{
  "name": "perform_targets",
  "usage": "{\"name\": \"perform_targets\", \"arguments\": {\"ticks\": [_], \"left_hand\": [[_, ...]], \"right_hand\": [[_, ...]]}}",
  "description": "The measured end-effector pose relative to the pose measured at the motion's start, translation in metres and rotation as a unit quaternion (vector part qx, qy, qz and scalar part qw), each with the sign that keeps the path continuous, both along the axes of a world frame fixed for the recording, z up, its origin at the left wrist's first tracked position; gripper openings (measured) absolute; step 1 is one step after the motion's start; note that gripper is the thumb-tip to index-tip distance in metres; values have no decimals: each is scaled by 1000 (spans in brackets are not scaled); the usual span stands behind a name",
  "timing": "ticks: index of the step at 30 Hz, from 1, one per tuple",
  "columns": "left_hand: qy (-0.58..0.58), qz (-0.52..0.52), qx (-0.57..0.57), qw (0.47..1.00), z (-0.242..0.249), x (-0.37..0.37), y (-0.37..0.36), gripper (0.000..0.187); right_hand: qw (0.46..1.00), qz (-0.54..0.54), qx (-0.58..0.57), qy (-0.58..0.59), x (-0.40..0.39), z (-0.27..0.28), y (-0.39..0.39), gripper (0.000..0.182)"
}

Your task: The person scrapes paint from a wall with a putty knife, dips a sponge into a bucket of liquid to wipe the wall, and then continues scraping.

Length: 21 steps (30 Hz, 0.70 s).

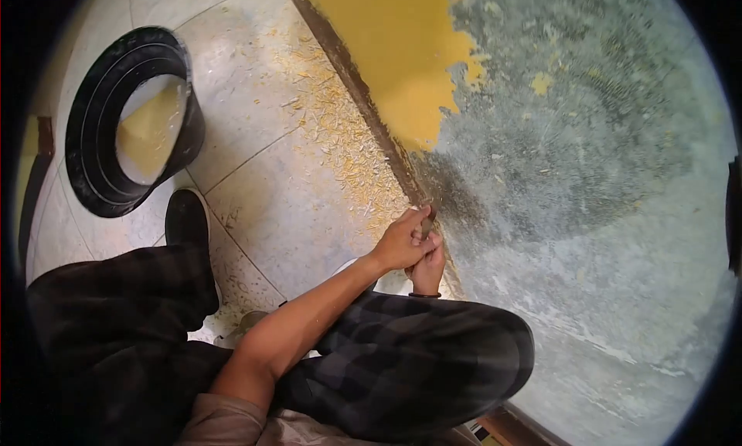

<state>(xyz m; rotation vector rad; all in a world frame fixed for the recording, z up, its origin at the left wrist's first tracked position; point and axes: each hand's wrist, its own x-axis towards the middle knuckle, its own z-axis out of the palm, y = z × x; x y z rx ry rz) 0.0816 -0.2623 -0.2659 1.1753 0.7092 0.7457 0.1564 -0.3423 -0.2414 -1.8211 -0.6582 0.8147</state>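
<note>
My left hand (402, 240) is closed around a small tool (427, 223), seemingly a scraper, most of which the fingers hide. Just below it, my right hand (427, 270), with a dark band at the wrist, is closed on the same tool, touching the left hand. Both hands are at the brown strip (363, 90) along the foot of the wall. The wall has yellow paint (386, 52) at the upper part of the view and bare grey plaster (556, 152) to the right. Yellow and white flakes (348, 160) lie along the strip.
A black bucket (193, 137) holding cloudy liquid and something yellow stands on the tiled floor (255, 206) at upper left. My dark shoe (187, 226) is below it. My bent knee (495, 345) is close to the wall, below the hands.
</note>
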Motion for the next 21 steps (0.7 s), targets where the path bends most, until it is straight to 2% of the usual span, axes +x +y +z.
{"name": "perform_targets", "arguments": {"ticks": [2,3,5,6,8,9,11,12,14,17,19,21], "left_hand": [[2,-92,-36,995,14,-12,7,62],[-8,-84,-29,996,21,-17,12,62],[17,-105,-5,994,34,-28,23,65],[9,-98,1,995,38,-32,25,65],[94,26,201,975,39,-34,26,66],[89,35,200,975,39,-31,26,66],[42,62,110,991,43,-26,32,66],[42,66,110,991,42,-23,35,66],[27,97,53,994,40,-18,39,57],[7,106,62,992,34,-17,47,49],[-2,109,67,992,34,-17,47,46],[-11,119,77,990,32,-14,53,44]], "right_hand": [[992,-49,-62,95,-1,15,-7,28],[994,-19,-63,88,-1,21,-3,42],[993,-8,-64,100,-2,37,9,44],[990,-7,-73,123,-6,46,16,47],[988,22,-64,142,-11,58,30,49],[983,44,-62,170,-11,63,36,52],[988,48,-38,141,-10,56,50,52],[992,42,-12,121,-11,46,55,51],[996,3,26,80,-16,30,62,47],[999,32,6,37,-8,11,62,43],[998,26,50,-21,-7,0,60,38],[999,6,47,20,-3,-7,60,35]]}}
